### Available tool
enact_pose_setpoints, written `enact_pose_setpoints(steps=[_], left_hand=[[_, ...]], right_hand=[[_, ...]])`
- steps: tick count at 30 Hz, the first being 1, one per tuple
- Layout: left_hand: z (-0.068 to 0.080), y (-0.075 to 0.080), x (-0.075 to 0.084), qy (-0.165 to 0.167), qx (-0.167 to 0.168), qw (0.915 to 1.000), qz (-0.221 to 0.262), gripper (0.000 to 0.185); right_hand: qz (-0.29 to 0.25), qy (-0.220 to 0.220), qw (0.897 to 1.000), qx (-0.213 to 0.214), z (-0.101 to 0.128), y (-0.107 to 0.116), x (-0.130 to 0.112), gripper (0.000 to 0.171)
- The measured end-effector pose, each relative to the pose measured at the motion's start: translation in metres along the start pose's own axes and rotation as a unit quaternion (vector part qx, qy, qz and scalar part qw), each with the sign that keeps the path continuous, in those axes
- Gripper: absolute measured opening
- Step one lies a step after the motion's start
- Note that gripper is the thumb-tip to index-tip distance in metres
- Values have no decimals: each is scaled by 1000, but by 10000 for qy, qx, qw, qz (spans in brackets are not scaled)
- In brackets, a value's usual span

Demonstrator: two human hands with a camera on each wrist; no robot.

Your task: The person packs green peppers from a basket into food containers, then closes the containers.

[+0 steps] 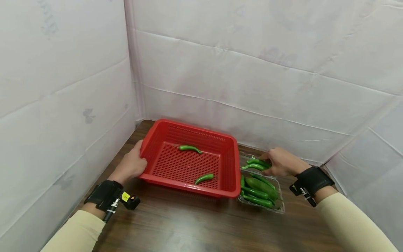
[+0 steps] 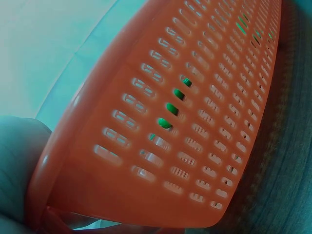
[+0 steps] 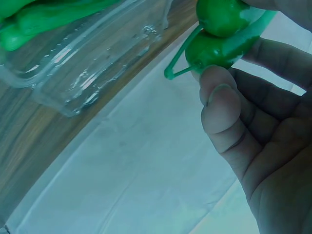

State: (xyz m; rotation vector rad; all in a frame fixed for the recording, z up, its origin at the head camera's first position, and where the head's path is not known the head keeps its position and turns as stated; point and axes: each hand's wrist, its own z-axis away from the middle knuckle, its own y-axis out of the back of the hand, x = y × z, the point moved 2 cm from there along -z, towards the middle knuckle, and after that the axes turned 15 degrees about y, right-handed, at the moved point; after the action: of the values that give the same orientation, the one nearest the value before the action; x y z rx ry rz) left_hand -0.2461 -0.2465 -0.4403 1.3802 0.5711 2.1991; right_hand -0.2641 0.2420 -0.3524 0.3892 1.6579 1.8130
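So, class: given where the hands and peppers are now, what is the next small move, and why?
Probably carry the peppers pinched by the right hand over the red basket rim and release them. Two peppers already lie inside, more remain in the clear tray, and the left hand holds the basket's edge.

A red slotted basket is gripped at its near-left corner by the left hand. Two glossy green peppers, stems outward, are pinched by the right hand above a clear tray.
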Motion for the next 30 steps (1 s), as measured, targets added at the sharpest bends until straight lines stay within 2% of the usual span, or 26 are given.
enact_pose_setpoints(steps=[7, 12, 15, 19, 22, 30], left_hand=[[1, 1, -1, 6, -56, 10000, 19, 75], [1, 0, -1, 7, -63, 10000, 25, 76], [0, 0, 0, -9, -48, 10000, 23, 75], [0, 0, 0, -18, -38, 10000, -5, 75], [0, -1, 0, 4, -50, 10000, -39, 76], [1, -1, 1, -6, 41, 10000, -69, 76]], right_hand=[[-98, -56, 9996, -251, 16, -22, -1, 18], [-85, -9, 9990, -432, 25, -41, -6, 22], [78, 38, 9992, -389, 29, -47, -10, 28], [225, 19, 9992, -316, 30, -52, -16, 22], [230, -45, 9991, -364, 29, -54, -20, 24], [39, -173, 9987, -481, 23, -55, -27, 44]])
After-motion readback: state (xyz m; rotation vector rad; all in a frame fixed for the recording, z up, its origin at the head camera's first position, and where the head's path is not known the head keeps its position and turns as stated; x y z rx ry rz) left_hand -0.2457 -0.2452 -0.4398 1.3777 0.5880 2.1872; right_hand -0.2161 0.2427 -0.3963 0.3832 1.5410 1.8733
